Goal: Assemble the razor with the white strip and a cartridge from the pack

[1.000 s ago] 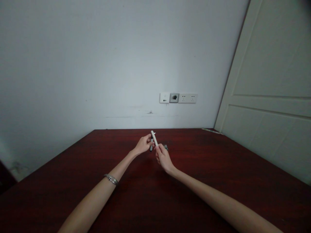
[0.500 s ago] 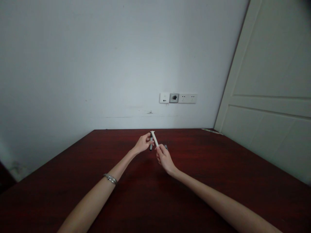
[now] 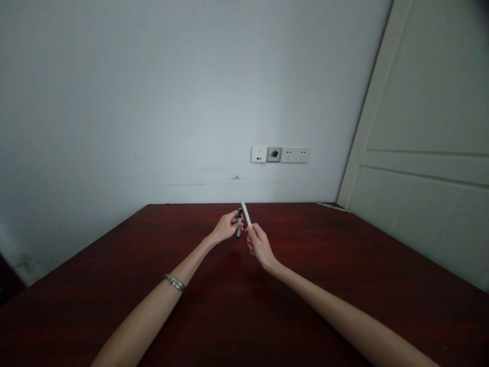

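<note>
My left hand pinches a slim black-and-grey marker pen between thumb and fingers. The pen stands nearly upright, and both of its ends look black. Close by on the right, my right hand is closed around the lower end of a narrow white stick. The stick leans up and to the left, its tip just above the top of the pen, with a small gap between the two. The lower end of the stick is hidden in my fingers, and I cannot make out its exact kind.
A dark red-brown wooden table spreads beneath both arms. Behind it rises a pale wall with sockets. A light panelled door stands along the right side. A silver bracelet circles my left wrist.
The white stick has shifted slightly up and right, away from the pen's top. A small dark patterned thing behind my right hand no longer shows. My left hand has barely moved.
</note>
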A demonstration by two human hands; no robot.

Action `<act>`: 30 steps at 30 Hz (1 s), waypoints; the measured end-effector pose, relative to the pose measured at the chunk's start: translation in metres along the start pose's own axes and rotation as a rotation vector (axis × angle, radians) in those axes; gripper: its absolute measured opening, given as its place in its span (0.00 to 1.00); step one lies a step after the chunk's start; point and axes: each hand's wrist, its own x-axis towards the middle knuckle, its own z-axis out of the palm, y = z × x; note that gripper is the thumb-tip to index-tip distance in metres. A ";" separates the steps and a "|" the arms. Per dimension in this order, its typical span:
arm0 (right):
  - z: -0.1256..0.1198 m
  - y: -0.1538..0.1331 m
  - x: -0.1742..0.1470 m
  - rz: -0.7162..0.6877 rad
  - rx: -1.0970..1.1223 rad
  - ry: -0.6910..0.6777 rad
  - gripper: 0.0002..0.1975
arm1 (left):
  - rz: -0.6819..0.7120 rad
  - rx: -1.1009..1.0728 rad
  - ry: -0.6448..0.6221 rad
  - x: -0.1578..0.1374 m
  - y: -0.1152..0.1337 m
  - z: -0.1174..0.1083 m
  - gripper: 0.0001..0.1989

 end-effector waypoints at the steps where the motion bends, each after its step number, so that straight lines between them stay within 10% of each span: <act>1: 0.000 -0.001 0.002 -0.001 0.002 0.005 0.17 | 0.005 0.002 -0.003 0.000 0.000 0.001 0.09; 20: -0.040 -0.031 0.016 -0.242 -0.252 0.018 0.19 | -0.019 0.026 0.052 -0.001 -0.007 -0.013 0.08; 30: -0.037 -0.012 0.011 0.051 -0.039 -0.064 0.31 | -0.002 0.074 0.019 -0.002 -0.009 -0.002 0.11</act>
